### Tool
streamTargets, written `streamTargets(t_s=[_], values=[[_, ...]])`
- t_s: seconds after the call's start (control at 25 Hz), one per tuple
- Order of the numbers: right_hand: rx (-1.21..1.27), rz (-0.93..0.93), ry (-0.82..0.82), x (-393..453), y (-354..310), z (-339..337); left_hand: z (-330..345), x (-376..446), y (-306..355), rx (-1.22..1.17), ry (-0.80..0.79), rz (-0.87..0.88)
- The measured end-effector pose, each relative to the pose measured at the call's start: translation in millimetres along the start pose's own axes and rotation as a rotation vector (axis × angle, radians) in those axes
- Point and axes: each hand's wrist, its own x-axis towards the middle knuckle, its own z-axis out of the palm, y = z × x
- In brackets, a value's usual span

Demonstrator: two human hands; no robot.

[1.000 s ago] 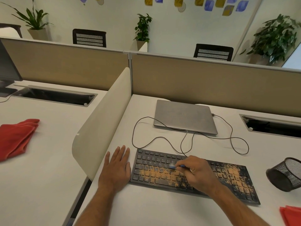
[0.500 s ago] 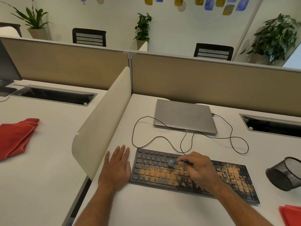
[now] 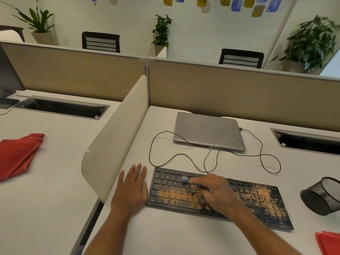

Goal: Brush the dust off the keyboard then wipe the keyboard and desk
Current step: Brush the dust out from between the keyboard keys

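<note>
A black keyboard [image 3: 261,203] lies on the white desk [image 3: 165,236], speckled with orange dust across its middle and right keys. My right hand [image 3: 215,192] hovers over the keyboard's centre and grips a small blue brush [image 3: 187,181], whose blurred tip touches the upper left keys. My left hand [image 3: 131,188] rests flat on the desk, fingers straight, against the keyboard's left edge. A red cloth [image 3: 329,242] pokes in at the bottom right corner.
A closed grey laptop [image 3: 207,130] sits behind the keyboard, its thin cable [image 3: 184,155] looping across the desk. A black mesh cup [image 3: 323,196] lies tipped at the right. A curved white divider [image 3: 114,144] borders the left; another red cloth [image 3: 18,153] lies on the neighbouring desk.
My right hand has carried the brush up and leftwards across the keys, from the dusty middle rows towards the top rows. My left hand has stayed put.
</note>
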Motion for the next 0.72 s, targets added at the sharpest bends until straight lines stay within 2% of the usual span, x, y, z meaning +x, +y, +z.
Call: streamTargets(t_s=[0.12,0.24,0.32,0.4,0.52,0.64,0.72], values=[[0.029,-0.051,-0.08,-0.4,-6.2,-1.4,-0.7,-0.2,0.2,-0.003,-0.002,-0.001],[0.115,0.007,0.041,3.4,-6.6,-6.2,-0.6,0.0,0.9,-0.006,0.006,0.003],[0.077,0.044,0.09,6.2,-4.1,-5.9,-0.1,-0.1,0.2,-0.017,0.015,0.004],[-0.001,0.005,0.016,5.6,-3.7,-3.3,0.2,0.1,-0.2,-0.015,0.009,0.006],[0.015,-0.047,-0.066,1.4,-5.1,-3.4,0.0,0.5,0.2,-0.01,0.011,0.003],[0.049,0.01,0.035,0.9,-2.6,-9.3,-0.7,0.0,0.4,0.002,0.004,0.003],[-0.013,0.009,0.027,-1.4,0.7,-13.1,-0.6,-0.2,0.6,0.009,0.002,0.004]])
